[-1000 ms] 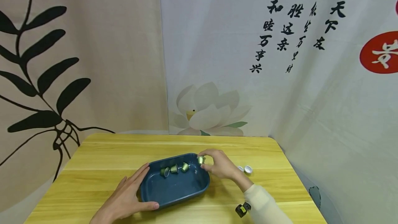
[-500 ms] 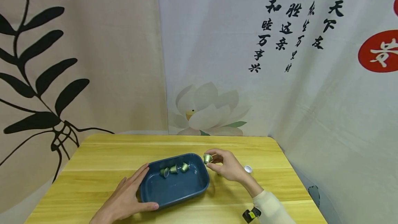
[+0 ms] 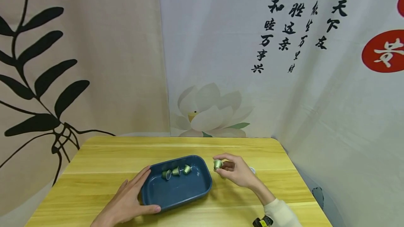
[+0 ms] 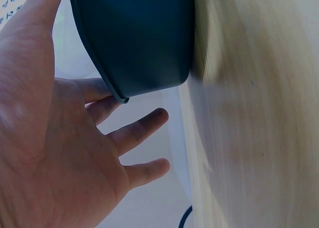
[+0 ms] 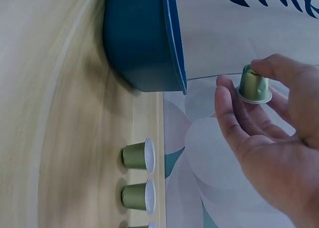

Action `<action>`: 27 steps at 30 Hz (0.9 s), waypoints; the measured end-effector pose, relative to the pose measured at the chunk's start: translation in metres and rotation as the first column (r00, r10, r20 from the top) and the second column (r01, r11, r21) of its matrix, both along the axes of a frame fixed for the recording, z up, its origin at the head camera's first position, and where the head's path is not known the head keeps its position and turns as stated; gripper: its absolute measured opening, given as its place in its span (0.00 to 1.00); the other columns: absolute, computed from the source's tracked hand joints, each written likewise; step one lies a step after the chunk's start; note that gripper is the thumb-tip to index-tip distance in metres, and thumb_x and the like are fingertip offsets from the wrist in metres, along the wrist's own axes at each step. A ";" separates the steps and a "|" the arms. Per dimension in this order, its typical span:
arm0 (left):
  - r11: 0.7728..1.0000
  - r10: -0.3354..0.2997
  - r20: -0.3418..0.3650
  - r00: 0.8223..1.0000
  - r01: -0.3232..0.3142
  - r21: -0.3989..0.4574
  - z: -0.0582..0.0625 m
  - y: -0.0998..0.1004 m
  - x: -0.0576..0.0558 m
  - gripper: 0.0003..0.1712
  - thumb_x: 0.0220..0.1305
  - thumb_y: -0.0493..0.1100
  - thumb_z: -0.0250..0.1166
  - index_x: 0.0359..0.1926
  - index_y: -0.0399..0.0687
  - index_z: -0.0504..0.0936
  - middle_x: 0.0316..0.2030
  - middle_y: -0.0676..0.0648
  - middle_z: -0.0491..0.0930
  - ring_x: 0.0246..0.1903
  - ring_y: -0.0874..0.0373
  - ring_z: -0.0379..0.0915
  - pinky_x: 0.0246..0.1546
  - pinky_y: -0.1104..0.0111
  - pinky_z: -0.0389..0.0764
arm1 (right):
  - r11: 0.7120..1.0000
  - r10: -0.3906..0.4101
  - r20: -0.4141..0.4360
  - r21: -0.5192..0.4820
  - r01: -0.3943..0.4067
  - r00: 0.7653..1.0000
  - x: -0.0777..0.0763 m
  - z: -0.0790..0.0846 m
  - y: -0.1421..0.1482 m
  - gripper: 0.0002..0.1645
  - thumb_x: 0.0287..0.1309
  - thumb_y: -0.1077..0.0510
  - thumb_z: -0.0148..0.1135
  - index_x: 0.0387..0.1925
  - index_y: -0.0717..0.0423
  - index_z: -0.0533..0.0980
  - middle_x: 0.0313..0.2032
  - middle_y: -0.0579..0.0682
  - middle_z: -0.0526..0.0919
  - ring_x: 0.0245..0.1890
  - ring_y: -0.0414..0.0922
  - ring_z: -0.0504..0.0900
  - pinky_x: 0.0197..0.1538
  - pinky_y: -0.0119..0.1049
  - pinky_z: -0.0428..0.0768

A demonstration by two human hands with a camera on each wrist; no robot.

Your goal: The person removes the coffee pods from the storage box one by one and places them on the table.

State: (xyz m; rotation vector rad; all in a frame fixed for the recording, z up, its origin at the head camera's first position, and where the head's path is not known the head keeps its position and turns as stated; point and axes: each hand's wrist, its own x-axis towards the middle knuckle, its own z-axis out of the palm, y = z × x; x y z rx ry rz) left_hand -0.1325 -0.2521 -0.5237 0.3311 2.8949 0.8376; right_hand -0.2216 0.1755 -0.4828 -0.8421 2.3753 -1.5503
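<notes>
A dark blue tray [image 3: 176, 199] with raised sides sits on the wooden table. In it lie three green coffee capsules, such as the capsule [image 3: 176, 171] in the middle of the row. My left hand [image 3: 127, 199] spans the tray's left end, its fingers extended to the rim and its thumb along the near side. Just right of the tray, my right hand [image 3: 236, 171] pinches another green coffee capsule [image 5: 255, 86] between thumb and fingers. The right wrist view has this capsule up off the table, with its wide rim downward.
Green capsules with pale lids stand on the table in the right wrist view, including an upper capsule [image 5: 138, 155] and a lower capsule [image 5: 138, 196]; a third is cut off below. My right hand mostly hides them in the head view. A printed curtain [image 3: 221, 45] hangs behind the table [image 3: 126, 150].
My right hand has moved right, away from the tray's far right corner, carrying the pinched coffee capsule. My left hand and the tray have stayed in place.
</notes>
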 end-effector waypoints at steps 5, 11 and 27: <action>1.000 -0.002 -0.002 1.000 0.002 0.004 -0.001 -0.001 0.000 0.83 0.50 0.84 0.80 0.92 0.46 0.54 0.92 0.37 0.53 0.82 0.26 0.67 0.76 0.13 0.54 | 0.999 0.009 0.018 -0.032 -0.009 1.000 0.003 -0.003 0.005 0.23 0.75 0.62 0.73 0.68 0.57 0.82 0.53 0.67 0.88 0.49 0.46 0.94 0.48 0.33 0.94; 1.000 -0.006 -0.009 1.000 0.006 0.004 -0.002 -0.001 0.000 0.83 0.50 0.84 0.80 0.92 0.47 0.53 0.92 0.37 0.53 0.81 0.26 0.68 0.76 0.13 0.55 | 1.000 -0.008 0.012 -0.027 0.009 1.000 0.004 -0.007 0.010 0.21 0.74 0.61 0.75 0.64 0.60 0.82 0.58 0.65 0.89 0.48 0.38 0.92 0.50 0.30 0.93; 1.000 -0.003 -0.009 1.000 0.003 0.004 0.000 0.000 0.001 0.84 0.49 0.84 0.80 0.92 0.46 0.53 0.92 0.37 0.53 0.82 0.26 0.67 0.76 0.13 0.55 | 0.994 -0.093 0.169 -0.033 0.100 0.981 0.011 -0.021 0.027 0.29 0.69 0.60 0.80 0.65 0.69 0.80 0.47 0.62 0.92 0.35 0.39 0.90 0.34 0.29 0.88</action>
